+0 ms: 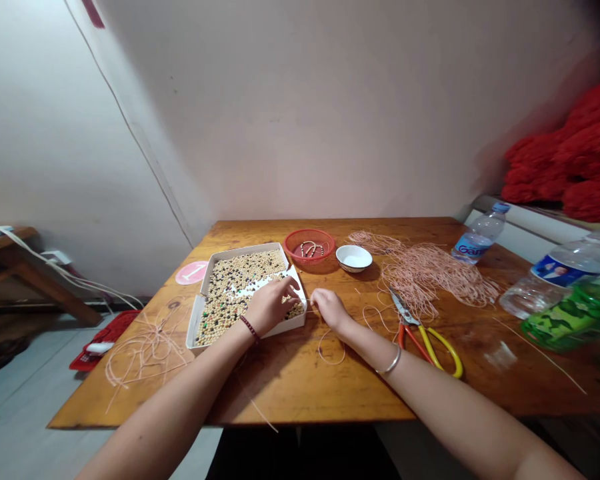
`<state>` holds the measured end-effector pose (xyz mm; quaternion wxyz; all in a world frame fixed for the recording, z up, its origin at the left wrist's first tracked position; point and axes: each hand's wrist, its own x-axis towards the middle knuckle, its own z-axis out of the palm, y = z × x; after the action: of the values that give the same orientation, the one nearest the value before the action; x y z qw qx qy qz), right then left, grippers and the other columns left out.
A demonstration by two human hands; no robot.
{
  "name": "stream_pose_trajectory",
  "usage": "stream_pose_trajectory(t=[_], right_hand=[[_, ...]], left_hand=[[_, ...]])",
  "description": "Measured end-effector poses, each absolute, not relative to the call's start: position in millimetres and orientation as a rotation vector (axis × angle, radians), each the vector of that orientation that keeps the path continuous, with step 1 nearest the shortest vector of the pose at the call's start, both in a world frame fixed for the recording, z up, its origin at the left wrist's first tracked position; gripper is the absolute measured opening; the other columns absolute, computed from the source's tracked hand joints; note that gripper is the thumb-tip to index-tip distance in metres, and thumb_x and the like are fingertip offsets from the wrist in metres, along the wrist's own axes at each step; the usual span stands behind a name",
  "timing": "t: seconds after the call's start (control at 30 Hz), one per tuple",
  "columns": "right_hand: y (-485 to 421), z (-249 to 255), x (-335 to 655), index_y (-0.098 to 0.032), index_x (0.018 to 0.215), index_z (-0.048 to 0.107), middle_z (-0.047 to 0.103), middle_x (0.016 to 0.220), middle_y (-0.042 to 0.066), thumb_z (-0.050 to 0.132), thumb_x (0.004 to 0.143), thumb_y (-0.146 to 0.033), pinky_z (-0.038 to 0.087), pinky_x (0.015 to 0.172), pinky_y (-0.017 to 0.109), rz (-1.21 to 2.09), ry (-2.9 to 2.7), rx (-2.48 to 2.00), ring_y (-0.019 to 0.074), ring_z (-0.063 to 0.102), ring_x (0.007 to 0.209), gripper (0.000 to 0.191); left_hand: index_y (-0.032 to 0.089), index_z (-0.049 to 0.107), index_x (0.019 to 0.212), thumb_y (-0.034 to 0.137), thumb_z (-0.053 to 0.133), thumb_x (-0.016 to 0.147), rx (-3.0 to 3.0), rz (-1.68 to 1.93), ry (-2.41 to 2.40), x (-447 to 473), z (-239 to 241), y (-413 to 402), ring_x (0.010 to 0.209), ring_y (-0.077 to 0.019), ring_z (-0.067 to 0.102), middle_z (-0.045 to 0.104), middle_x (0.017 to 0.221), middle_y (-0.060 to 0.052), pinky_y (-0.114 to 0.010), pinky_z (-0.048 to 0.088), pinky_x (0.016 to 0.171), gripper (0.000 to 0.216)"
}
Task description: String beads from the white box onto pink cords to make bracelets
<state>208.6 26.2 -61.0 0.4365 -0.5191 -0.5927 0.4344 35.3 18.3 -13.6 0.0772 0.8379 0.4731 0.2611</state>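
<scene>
Likely light and apt to roll, the beads (230, 273) in the tray (291, 325) want a fingertip pinch, the left hand (273, 304) half-curled above, its hold unclear, the right hand (329, 309) apparently pinching cord (332, 364).

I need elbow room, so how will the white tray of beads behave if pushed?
The white tray is probably heavy, since beads cover most of its floor. Low and wide, it seems unlikely to tip, but small round beads may roll.

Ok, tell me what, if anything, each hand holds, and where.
Right hand: apparently a thin cord, exact spot unclear. Left hand: cannot be told.
</scene>
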Motion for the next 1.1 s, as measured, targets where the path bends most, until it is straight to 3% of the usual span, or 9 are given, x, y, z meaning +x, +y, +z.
stream_pose_trajectory(t=[0.17, 0.4, 0.53, 0.8, 1.1], right_hand=[[26.4, -64.7, 206.2, -0.019, 0.06, 0.051, 0.044, 0.051, -0.004, 0.037, 0.072, -0.028, 0.031, 0.052, 0.024, 1.165, -1.455, -1.227, 0.0119, 0.039, 0.05, 0.02], [26.2, -67.7, 203.2, -0.017, 0.071, 0.06, 0.062, 0.07, 0.002, 0.046, 0.074, -0.03, 0.039, 0.066, 0.025, 1.101, -1.565, -1.185, 0.0152, 0.054, 0.068, 0.02], [24.7, -68.7, 202.3, -0.018, 0.067, 0.054, 0.054, 0.06, -0.001, 0.049, 0.077, -0.047, 0.035, 0.057, 0.024, 1.081, -1.614, -1.201, 0.0134, 0.047, 0.059, 0.031], [25.6, -63.4, 204.8, -0.021, 0.051, 0.03, 0.026, 0.05, -0.005, 0.043, 0.076, -0.052, 0.021, 0.049, 0.024, 0.989, -1.584, -1.263, 0.0094, 0.026, 0.051, 0.042], [25.3, -63.7, 204.5, -0.022, 0.05, 0.028, 0.024, 0.05, -0.005, 0.043, 0.074, -0.052, 0.016, 0.048, 0.025, 1.079, -1.584, -1.249, 0.0085, 0.023, 0.049, 0.041]], left_hand=[[0.022, 0.056, 0.092, 0.02, 0.062, 0.079, 2.57, 0.805, 1.419, 35.4, -12.7, 17.6, 0.079, -0.0153, 0.059, 0.066, 0.084, 0.0, -0.025, 0.043, 0.069, 0.015], [0.021, 0.056, 0.091, 0.02, 0.059, 0.083, 2.643, 0.79, 1.415, 34.8, -13.9, 17.2, 0.082, -0.0163, 0.058, 0.064, 0.088, -0.002, -0.026, 0.042, 0.071, 0.009], [0.021, 0.055, 0.091, 0.025, 0.059, 0.084, 2.66, 0.796, 1.414, 34.8, -15.1, 18.4, 0.081, -0.0164, 0.058, 0.064, 0.088, -0.001, -0.026, 0.042, 0.069, 0.009], [0.021, 0.053, 0.092, 0.021, 0.059, 0.084, 2.609, 0.874, 1.446, 36.3, -13.3, 16.9, 0.081, -0.0162, 0.057, 0.064, 0.09, -0.001, -0.027, 0.042, 0.068, 0.01], [0.022, 0.053, 0.095, 0.022, 0.062, 0.082, 2.548, 0.912, 1.423, 37.6, -12.9, 17.7, 0.082, -0.0157, 0.058, 0.065, 0.089, -0.001, -0.026, 0.043, 0.068, 0.015]])
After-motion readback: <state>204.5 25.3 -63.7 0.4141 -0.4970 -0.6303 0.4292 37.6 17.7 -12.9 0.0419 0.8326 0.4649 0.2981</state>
